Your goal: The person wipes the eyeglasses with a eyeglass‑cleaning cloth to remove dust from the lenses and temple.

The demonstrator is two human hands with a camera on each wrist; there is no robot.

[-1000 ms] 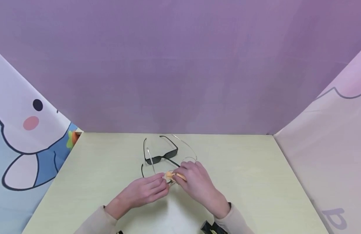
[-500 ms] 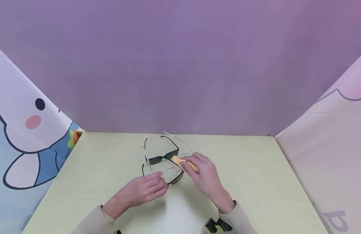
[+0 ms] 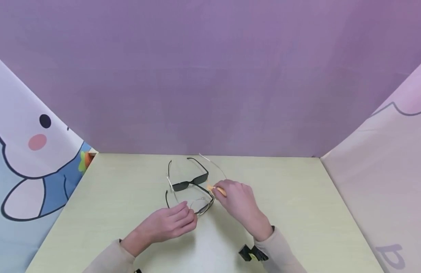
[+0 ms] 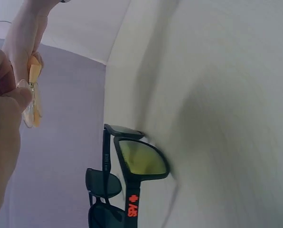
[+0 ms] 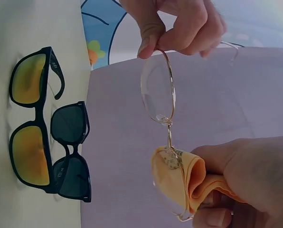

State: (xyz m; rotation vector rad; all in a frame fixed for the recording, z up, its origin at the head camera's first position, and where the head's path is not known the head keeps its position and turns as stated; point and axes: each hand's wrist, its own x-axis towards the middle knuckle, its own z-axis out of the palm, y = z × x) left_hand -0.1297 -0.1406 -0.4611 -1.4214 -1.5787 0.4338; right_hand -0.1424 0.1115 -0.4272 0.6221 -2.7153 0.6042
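Observation:
My left hand (image 3: pixel 169 223) pinches one end of a pair of thin gold-rimmed eyeglasses (image 5: pixel 173 90), held up off the table with the temples pointing away. An orange cleaning cloth (image 5: pixel 167 180) is folded over the other lens, as the right wrist view shows. My right hand (image 3: pixel 239 201) grips that cloth around the lens; its fingers are partly hidden behind the fabric. In the left wrist view, the eyeglasses and cloth appear small beside the fingers (image 4: pixel 20 92) of my left hand.
Two pairs of black sunglasses lie on the pale table (image 3: pixel 299 197). One has yellow mirrored lenses (image 5: pixel 30 154); the other, dark-lensed sunglasses (image 5: pixel 68 123), lies farther back. A purple partition (image 3: pixel 210 94) rises behind the table, with printed cloth panels on both sides.
My right hand has shifted right with the cloth, from the lens near my left hand, off the glasses, then onto the other lens. My left hand keeps its hold.

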